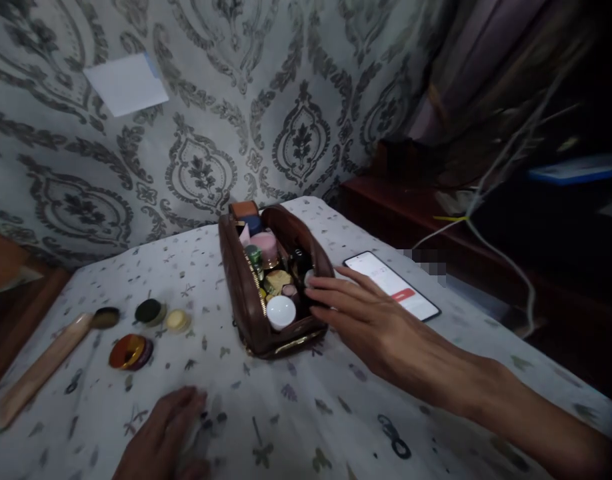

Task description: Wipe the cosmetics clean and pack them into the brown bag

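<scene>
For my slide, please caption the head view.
Right hand at an open bag beside a phone; left hand near loose jars.

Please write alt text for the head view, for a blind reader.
An open brown bag holds containers, with the right hand at its right rim. The left hand is in the foreground; jars and a lit phone lie on patterned cloth.
</scene>
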Motion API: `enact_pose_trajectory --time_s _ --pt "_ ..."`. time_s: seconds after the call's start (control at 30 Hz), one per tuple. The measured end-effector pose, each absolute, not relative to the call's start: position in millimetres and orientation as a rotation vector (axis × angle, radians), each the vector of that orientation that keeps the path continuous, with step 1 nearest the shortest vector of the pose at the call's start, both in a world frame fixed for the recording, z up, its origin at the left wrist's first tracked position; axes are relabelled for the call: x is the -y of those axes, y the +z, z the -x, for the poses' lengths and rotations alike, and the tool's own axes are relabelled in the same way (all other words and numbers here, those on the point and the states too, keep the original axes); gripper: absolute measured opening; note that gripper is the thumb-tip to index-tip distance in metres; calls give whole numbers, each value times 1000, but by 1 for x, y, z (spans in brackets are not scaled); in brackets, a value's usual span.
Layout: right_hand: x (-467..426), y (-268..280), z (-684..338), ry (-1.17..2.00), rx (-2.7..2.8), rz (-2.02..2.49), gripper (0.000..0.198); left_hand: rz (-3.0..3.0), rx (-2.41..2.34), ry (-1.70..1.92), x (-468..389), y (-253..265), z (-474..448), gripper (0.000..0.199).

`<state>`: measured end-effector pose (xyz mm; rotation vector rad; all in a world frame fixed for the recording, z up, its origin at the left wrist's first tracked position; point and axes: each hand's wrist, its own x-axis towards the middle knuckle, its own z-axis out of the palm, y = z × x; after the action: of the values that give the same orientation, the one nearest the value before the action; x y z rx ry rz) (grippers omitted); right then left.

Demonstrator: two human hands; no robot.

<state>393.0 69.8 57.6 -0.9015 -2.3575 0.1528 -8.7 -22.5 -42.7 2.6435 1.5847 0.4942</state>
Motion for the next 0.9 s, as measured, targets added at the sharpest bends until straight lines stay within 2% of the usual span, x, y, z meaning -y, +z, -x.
enact_pose_trajectory --time_s 0.1,0.3,0.53,0.6,0.73,0.9 --pt "-53 51 -388 101 2201 890 48 -2741 -1578 395 35 -30 7 75" --pt "-19 33 -350 126 2132 707 56 -2628 -1756 556 45 -26 12 43" --pt "-8 24 -271 483 2234 499 29 -2265 -2077 882 -3 12 46 39" --pt "-11 18 -251 602 2200 503 29 -2195 -2240 777 -25 21 53 41" --pt "-19 3 -223 830 2136 667 28 -2226 -2232 433 -53 25 54 47" --pt "-22 -20 -213 941 2032 850 30 -2207 -2298 391 -50 19 45 41"
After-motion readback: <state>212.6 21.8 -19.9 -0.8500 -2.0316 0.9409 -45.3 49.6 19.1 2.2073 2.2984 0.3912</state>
